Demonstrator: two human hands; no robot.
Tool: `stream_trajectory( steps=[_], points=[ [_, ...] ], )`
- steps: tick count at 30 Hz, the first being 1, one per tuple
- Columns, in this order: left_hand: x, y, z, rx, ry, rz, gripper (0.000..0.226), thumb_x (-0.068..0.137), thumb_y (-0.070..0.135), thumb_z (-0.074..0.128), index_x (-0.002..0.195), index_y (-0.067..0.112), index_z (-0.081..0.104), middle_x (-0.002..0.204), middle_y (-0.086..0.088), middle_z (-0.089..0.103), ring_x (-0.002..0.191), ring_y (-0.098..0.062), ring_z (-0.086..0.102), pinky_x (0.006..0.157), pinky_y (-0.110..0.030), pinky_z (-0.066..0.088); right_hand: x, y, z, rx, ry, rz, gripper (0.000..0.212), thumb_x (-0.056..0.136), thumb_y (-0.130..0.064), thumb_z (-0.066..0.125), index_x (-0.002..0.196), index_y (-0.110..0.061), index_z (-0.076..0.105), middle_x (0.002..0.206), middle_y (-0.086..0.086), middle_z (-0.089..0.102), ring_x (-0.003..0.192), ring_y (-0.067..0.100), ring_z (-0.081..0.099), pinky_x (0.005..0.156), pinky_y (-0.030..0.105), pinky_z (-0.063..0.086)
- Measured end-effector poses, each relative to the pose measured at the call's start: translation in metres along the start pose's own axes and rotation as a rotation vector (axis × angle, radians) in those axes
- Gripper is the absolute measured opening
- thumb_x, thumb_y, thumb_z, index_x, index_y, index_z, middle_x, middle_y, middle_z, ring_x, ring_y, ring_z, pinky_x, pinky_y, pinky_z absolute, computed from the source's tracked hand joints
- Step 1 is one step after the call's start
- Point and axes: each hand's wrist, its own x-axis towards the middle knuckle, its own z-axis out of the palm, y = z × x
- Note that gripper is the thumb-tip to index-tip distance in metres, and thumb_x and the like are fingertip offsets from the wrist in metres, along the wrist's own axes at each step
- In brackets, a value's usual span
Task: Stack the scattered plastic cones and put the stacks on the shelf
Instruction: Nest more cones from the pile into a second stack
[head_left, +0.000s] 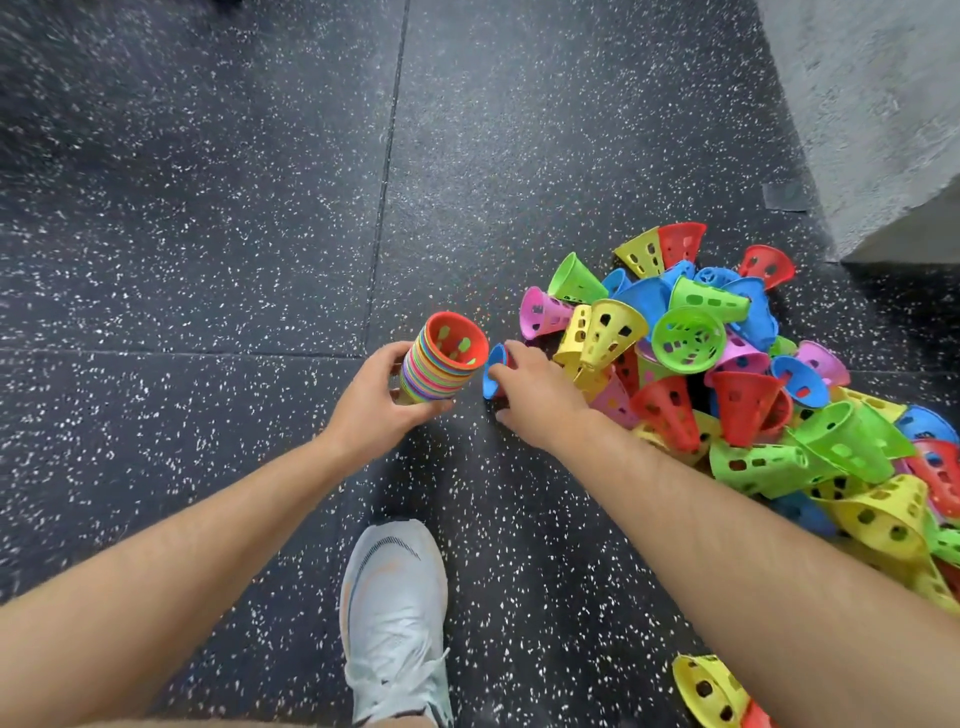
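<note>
My left hand (371, 402) grips a stack of nested cones (441, 364) in many colours, a red cone on top with its mouth facing up. My right hand (535, 392) holds a single blue cone (492, 370) just right of the stack, its fingers curled over it and hiding most of it. A big pile of loose cones (727, 384) in red, yellow, green, blue and pink lies on the floor to the right, spreading toward the lower right edge.
The floor (208, 234) is dark speckled rubber tile. My white shoe (395, 618) stands below the hands. A grey concrete wall or block (883, 119) rises at the upper right behind the pile. One yellow cone (709, 688) lies under my right forearm.
</note>
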Motion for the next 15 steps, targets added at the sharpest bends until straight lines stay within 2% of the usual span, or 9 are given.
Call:
stream_trajectory(
  steps=[3,7,11,15],
  points=[
    [-0.003,-0.003,0.002,0.014,-0.005,-0.002,0.07,0.073,0.025,0.095,0.133,0.023,0.059,0.127,0.01,0.063,0.12,-0.008,0.061,0.104,-0.043,0.053,0.002,-0.003,0.002,0.002,0.087,0.004,0.037,0.09,-0.026,0.065,0.121,-0.008,0.055,0.128,0.011,0.044,0.118,0.031,0.046,0.092,0.039,0.042],
    [-0.004,-0.004,0.006,0.009,-0.02,0.0,0.07,0.073,0.023,0.096,0.132,0.022,0.059,0.126,0.01,0.065,0.118,-0.008,0.062,0.104,-0.045,0.053,-0.005,0.006,-0.013,0.335,0.316,0.132,0.032,0.085,-0.027,0.069,0.104,-0.003,0.059,0.121,0.012,0.047,0.109,0.028,0.05,0.096,0.038,0.043],
    [-0.001,-0.003,0.012,0.022,-0.022,0.011,0.069,0.073,0.028,0.095,0.132,0.026,0.059,0.125,0.014,0.064,0.118,-0.004,0.061,0.105,-0.042,0.052,-0.02,0.022,-0.039,0.545,0.684,0.247,0.028,0.08,-0.019,0.077,0.093,0.001,0.063,0.114,0.017,0.054,0.105,0.031,0.057,0.093,0.027,0.04],
    [0.005,0.001,0.019,0.049,-0.031,0.022,0.073,0.073,0.031,0.095,0.135,0.026,0.058,0.128,0.013,0.063,0.119,-0.004,0.059,0.104,-0.04,0.052,-0.028,0.025,-0.057,0.69,0.82,0.221,0.027,0.082,-0.031,0.076,0.089,-0.009,0.062,0.108,0.007,0.056,0.099,0.013,0.054,0.087,0.01,0.036]
  ],
)
